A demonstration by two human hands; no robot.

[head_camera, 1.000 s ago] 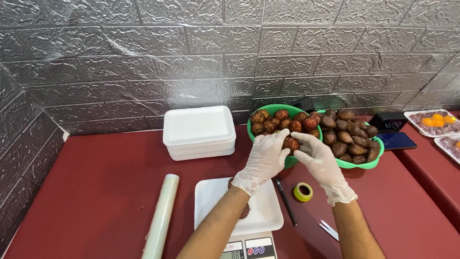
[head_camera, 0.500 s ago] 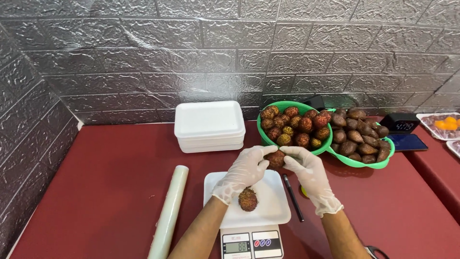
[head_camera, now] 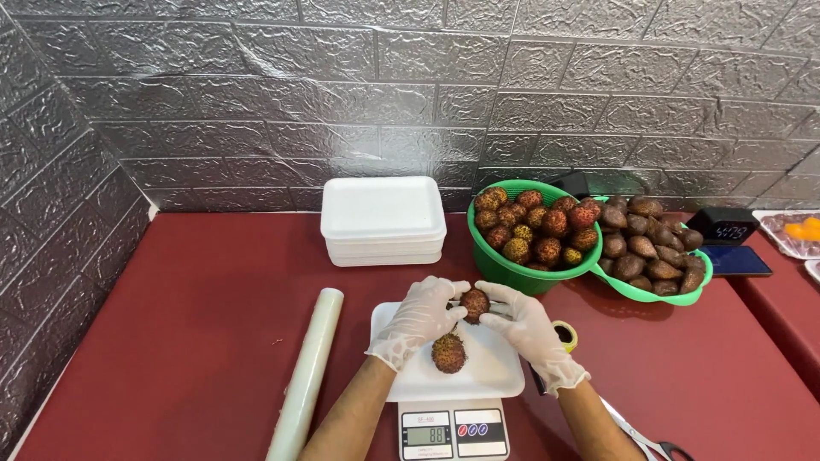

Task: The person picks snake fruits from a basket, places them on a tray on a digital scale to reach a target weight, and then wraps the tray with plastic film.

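Note:
Both hands wear thin white gloves. My left hand [head_camera: 417,321] and my right hand [head_camera: 530,331] meet over a white foam tray [head_camera: 495,376] on a digital scale [head_camera: 453,431], pinching one hairy reddish rambutan [head_camera: 475,304] between their fingertips. A second rambutan [head_camera: 448,353] lies on the tray just below it. A green basket [head_camera: 512,266] behind the hands holds several more rambutans.
A stack of white foam trays [head_camera: 383,220] stands at the back. A roll of cling film [head_camera: 306,374] lies left of the scale. A second green basket [head_camera: 675,294] holds brown scaly fruit. Tape roll [head_camera: 564,335], scissors [head_camera: 645,440], a dark phone [head_camera: 739,260] lie right.
Both hands came back from the green basket with a rambutan and lowered it over the tray. One rambutan now lies on the tray.

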